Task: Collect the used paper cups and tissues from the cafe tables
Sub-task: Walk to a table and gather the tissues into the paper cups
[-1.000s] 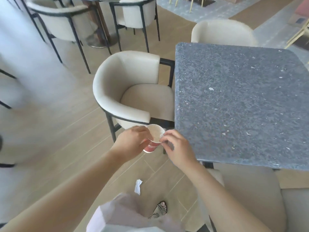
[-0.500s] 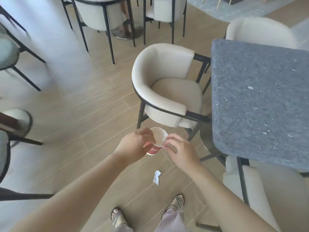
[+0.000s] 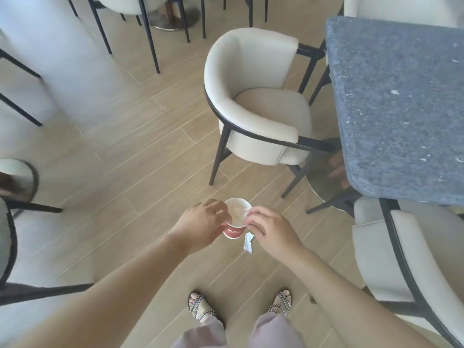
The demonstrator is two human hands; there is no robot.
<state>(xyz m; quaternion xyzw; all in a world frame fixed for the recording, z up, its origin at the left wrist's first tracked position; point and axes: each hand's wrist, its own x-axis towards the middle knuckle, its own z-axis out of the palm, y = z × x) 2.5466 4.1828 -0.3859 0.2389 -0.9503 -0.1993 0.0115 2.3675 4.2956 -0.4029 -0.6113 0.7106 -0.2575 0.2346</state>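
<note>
A red and white paper cup (image 3: 235, 223) is held upright in front of me, over the floor. My left hand (image 3: 200, 224) grips its left side. My right hand (image 3: 270, 228) is at the cup's right rim, fingers curled and pinching something white inside the rim, apparently tissue. White tissue fills the cup's mouth. A crumpled white tissue (image 3: 248, 243) lies on the wooden floor just below my right hand. The grey stone table (image 3: 401, 96) at the right carries only small white scraps.
A cream armchair (image 3: 261, 101) stands ahead beside the table, and another cream chair (image 3: 391, 247) sits at the right under the table edge. Dark chair frames (image 3: 15, 247) line the left. More chairs stand at the back. My sandalled feet (image 3: 200, 307) are on the floor below.
The view has swung left and down, away from the table. Both hands stay at the cup. The tissue on the floor now appears right under my right hand.
</note>
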